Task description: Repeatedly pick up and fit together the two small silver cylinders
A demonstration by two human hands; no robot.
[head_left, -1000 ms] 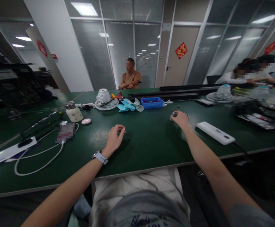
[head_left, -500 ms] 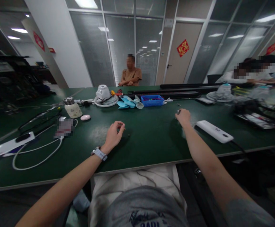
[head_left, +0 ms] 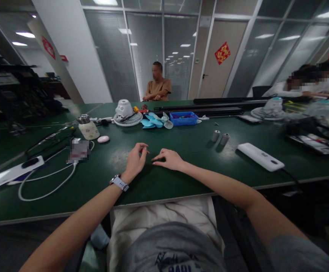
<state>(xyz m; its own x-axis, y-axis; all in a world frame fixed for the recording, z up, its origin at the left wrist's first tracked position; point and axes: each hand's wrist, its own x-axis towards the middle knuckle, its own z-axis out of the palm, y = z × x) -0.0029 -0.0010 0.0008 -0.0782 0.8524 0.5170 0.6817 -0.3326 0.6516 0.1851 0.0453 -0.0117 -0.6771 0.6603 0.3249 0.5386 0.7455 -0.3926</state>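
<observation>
My left hand (head_left: 136,158), a watch on its wrist, hovers just over the green table (head_left: 187,170) with thumb and forefinger pinched; what they hold is too small to name. My right hand (head_left: 168,159) lies low beside it, fingertips drawn together on the table where a tiny dark part lay. Two small grey cylinders (head_left: 220,137) stand side by side on the table to the right, apart from both hands.
A white oblong device (head_left: 259,156) with a cable lies at the right. Farther back are a blue tray (head_left: 183,118), light-blue fan blades (head_left: 154,122), a white fan (head_left: 126,113) and a patterned cup (head_left: 88,130). A white cable (head_left: 48,185) loops at the left. People sit across the table and at the right.
My right hand has left the two grey cylinders standing on the table and swung left to meet my left hand. The left hand has stayed pinched in place.
</observation>
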